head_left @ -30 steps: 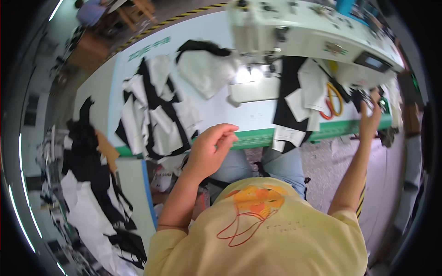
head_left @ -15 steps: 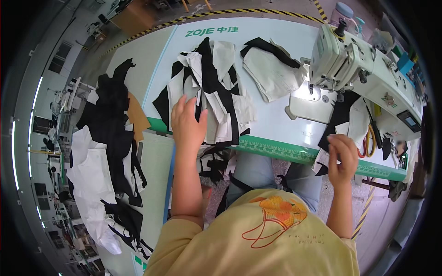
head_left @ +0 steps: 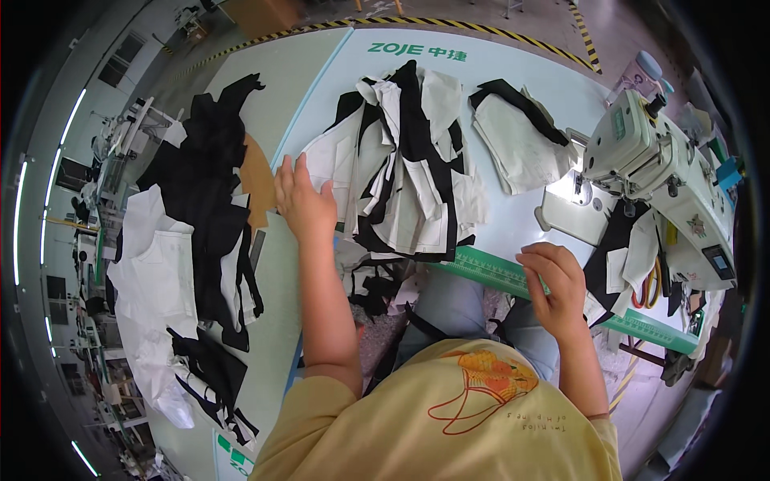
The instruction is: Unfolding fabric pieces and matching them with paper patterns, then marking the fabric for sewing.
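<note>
Fingers spread on left hand, half-curled on right hand, both empty; cloth pieces heaped loosely, share finished unclear.

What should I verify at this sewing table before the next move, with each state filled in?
1. Right hand empty: ok, nothing visible in it.
2. Left hand clear of the black-and-white cloth pieces: cannot tell; fingertips are at their edge.
3. Those pieces neatly stacked: not ok, overlapping unevenly.
4. Sewing machine lamp lit: ok.
5. Machine threaded: cannot tell, too small.
6. Scissors away from both hands: ok.
</note>
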{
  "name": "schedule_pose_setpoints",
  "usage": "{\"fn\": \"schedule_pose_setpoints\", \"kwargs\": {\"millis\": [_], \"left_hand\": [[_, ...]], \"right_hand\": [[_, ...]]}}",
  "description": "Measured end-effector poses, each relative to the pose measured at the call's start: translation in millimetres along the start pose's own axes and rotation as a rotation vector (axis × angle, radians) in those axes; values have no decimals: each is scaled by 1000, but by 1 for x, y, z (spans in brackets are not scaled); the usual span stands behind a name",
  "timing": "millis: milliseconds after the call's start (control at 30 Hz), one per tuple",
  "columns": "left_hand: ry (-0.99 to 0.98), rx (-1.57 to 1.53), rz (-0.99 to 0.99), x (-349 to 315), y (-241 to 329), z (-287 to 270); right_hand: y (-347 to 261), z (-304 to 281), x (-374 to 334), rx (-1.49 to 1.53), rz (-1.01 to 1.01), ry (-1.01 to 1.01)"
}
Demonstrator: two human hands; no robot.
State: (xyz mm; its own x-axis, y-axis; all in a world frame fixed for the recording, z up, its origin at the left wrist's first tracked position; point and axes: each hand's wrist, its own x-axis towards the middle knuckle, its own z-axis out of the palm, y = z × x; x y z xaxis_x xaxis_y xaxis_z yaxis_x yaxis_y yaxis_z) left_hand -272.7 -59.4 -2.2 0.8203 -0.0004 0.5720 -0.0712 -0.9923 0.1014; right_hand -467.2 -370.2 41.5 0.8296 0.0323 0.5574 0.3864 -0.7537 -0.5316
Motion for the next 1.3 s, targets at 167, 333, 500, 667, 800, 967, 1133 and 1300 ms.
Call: {"fn": "schedule_pose_setpoints", "kwargs": {"millis": [167, 333, 500, 667, 800, 967, 1133, 1300], "left_hand": [[-348, -585, -28, 17, 0, 5], [-416, -272, -142, 21, -2, 37], [-516, -596, -208, 18, -3, 46], [-509, -938, -411, 16, 21, 40], [-487, -1125, -450, 15, 31, 33], [-511, -1464, -641, 15, 45, 15], [-421, -1392, -774, 8, 29, 32], [-439, -1349, -758, 11, 30, 31]], "right_hand": [[-15, 41, 46, 99, -124, -142], [-35, 106, 96, 226, -240, -245], [-41, 161, 114, 29, 136, -367], [-42, 178, 126, -56, 343, -373], [-36, 185, 127, -1, 456, -326], [-11, 182, 124, 219, 504, -172], [7, 169, 115, 637, 714, -87], [4, 161, 113, 897, 867, -67]]}}
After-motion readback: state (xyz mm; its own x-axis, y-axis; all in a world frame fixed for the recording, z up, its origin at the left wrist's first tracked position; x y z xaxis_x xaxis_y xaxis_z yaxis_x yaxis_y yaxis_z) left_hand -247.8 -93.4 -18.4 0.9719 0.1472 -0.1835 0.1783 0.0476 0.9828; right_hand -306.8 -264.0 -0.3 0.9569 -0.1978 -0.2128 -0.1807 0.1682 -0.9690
